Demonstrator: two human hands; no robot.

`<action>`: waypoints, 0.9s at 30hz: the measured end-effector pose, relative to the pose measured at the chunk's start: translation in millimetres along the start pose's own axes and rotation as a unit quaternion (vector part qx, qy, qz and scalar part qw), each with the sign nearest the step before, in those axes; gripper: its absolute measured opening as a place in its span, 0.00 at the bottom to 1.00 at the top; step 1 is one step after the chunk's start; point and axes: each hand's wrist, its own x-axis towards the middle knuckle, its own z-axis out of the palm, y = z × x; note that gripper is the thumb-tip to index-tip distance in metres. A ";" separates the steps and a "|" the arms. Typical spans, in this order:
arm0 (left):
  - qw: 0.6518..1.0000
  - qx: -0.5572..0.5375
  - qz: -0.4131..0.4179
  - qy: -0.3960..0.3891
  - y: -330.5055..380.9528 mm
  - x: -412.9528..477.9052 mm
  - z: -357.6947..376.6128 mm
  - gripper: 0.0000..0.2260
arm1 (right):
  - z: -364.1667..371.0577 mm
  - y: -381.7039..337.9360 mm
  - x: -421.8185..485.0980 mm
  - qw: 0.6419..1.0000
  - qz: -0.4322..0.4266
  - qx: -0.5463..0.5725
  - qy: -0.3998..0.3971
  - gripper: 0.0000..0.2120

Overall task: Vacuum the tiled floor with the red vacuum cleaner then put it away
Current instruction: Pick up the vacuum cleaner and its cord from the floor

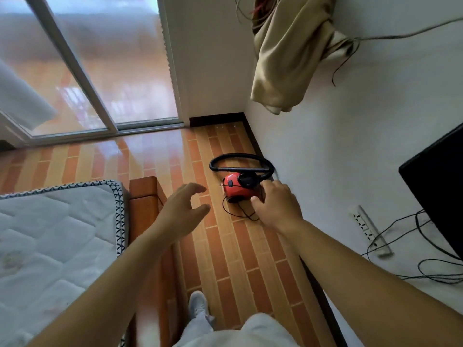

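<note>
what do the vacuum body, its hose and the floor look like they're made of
Vacuum body: likely moulded plastic, glossy red, smooth with soft highlights.
Hose: looks like flexible black plastic or rubber, holding a curved loop.
Floor: glazed tile in orange and tan strips, with pale grout lines and reflected glare.

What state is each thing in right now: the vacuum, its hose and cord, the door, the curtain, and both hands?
red vacuum cleaner: standing on the tiled floor, not yet picked up.
hose: looped behind it.
cord: loose on the floor.
sliding door: looks shut.
curtain: bunched up.
left hand: open, empty.
right hand: reaching toward the vacuum, contact unclear.
</note>
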 end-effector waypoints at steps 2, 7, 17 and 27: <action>1.000 0.002 0.011 -0.009 -2.4 22.5 -7.8 0.19 | 2.2 -3.6 17.8 1.000 0.012 -0.005 -0.006 0.23; 0.999 0.014 0.012 -0.051 -11.2 73.1 -12.7 0.20 | 12.9 -10.7 60.0 0.999 0.042 0.018 -0.023 0.24; 0.997 0.039 -0.022 -0.055 -16.5 201.3 -28.8 0.19 | 22.7 -12.1 205.6 0.990 0.078 0.112 -0.035 0.22; 0.999 0.018 -0.042 -0.006 -21.9 314.0 -56.9 0.17 | 19.9 -18.1 303.1 0.980 0.113 0.149 -0.069 0.22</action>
